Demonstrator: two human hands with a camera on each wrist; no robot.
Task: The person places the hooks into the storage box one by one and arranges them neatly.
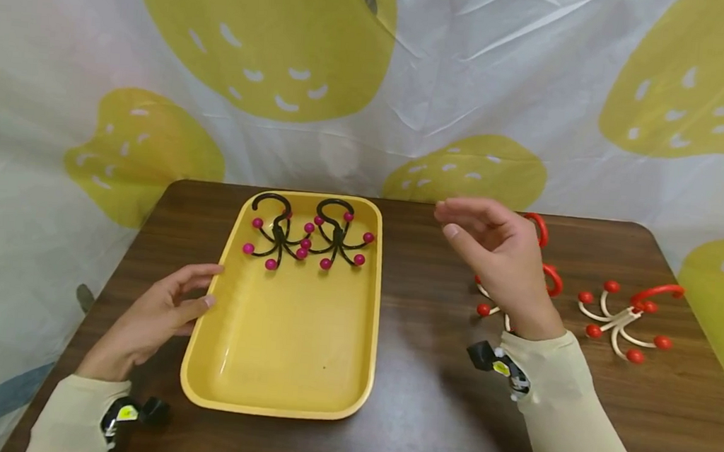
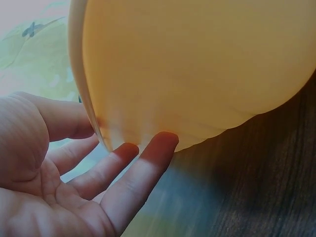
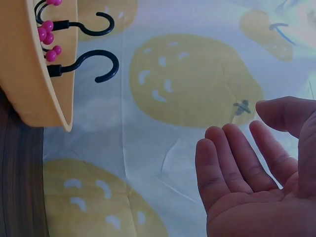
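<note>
My left hand [image 1: 160, 313] is at the left side of a yellow plastic tray [image 1: 283, 413]. In the left wrist view its straight fingers [image 2: 140, 185] touch the tray's outer wall. Two black multi-arm hangers, one on the left [image 1: 279, 237] and one on the right [image 1: 337, 238], lie side by side at the tray's far end, with pink balls on their arm tips. To the right of the tray, my right hand [image 1: 505, 269] is raised above the table, holding nothing. In the right wrist view its fingers [image 3: 242, 163] are loosely bent, palm showing.
A white multi-arm hanger with red balls and a red hook [image 1: 622, 321] lies on the brown wooden table [image 1: 413, 393] at right. Beside it, more red hooks [image 1: 552, 280] are partly hidden behind my right hand. A fruit-patterned cloth [image 1: 425, 68] hangs behind the table.
</note>
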